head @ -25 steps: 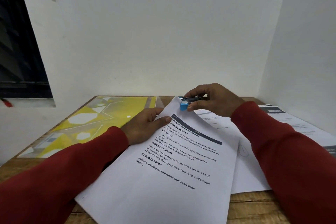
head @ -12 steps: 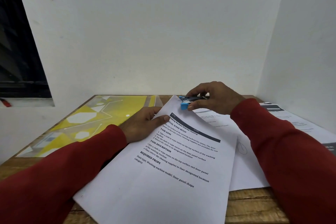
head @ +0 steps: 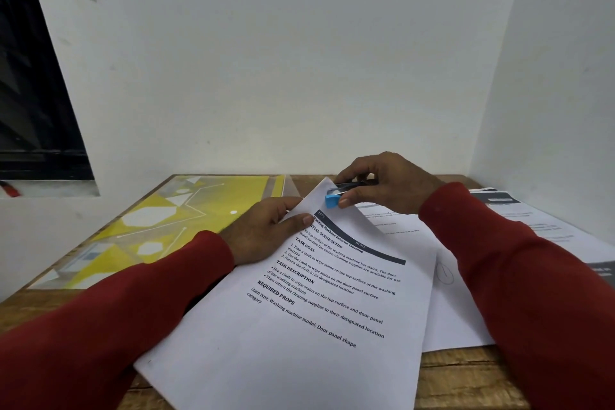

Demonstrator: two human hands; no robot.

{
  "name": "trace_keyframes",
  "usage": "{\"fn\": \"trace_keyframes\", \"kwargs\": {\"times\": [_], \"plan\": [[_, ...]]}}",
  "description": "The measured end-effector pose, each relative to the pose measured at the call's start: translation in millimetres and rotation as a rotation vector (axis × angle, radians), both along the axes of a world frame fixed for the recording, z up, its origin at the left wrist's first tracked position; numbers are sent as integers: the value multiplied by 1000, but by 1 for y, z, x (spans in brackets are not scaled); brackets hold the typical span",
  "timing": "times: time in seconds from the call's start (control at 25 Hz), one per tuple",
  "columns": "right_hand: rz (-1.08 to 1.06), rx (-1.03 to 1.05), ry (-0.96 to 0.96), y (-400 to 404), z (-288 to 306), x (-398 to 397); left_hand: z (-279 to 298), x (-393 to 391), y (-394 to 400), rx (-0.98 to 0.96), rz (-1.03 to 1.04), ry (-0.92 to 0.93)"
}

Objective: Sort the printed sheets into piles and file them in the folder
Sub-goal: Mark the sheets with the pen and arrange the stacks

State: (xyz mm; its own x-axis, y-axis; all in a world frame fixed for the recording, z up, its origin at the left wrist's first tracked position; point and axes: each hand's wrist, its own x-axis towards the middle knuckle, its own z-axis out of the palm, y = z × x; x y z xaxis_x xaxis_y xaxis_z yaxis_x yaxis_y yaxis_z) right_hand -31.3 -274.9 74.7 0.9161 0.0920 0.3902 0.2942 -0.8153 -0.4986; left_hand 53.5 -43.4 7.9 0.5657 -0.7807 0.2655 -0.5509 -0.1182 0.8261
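A printed sheet set (head: 316, 303) headed "Washing Machine Exterior Cleaning" lies tilted on the wooden table in front of me. My left hand (head: 266, 230) presses flat on its upper left edge, thumb on the paper. My right hand (head: 382, 188) grips a small blue and black stapler (head: 336, 195), whose jaws sit over the sheet's top corner. A yellow patterned folder (head: 159, 230) lies flat at the left. Another sheet (head: 446, 283) lies underneath to the right.
More printed sheets (head: 539, 226) rest at the right against the white side wall. The back wall stands just behind the table. A dark window opening (head: 30, 103) is at the far left. The table's wooden front edge (head: 466, 379) shows at the bottom right.
Both hands and the stapler stay on the sheet's top corner; only the view has shifted slightly.
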Motion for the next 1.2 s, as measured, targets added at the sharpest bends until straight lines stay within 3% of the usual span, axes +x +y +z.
{"fn": "trace_keyframes", "kwargs": {"times": [0.56,0.96,1.08,1.2], "plan": [[93,38,-58,3,-1,4,0,1,0,58,47,-137],[135,-161,-197,6,-5,11,0,-1,1,39,36,-133],[112,-95,-122,0,-9,12,0,0,0,47,42,-95],[127,149,-94,-8,-9,10,-1,1,1,31,37,-29]]}}
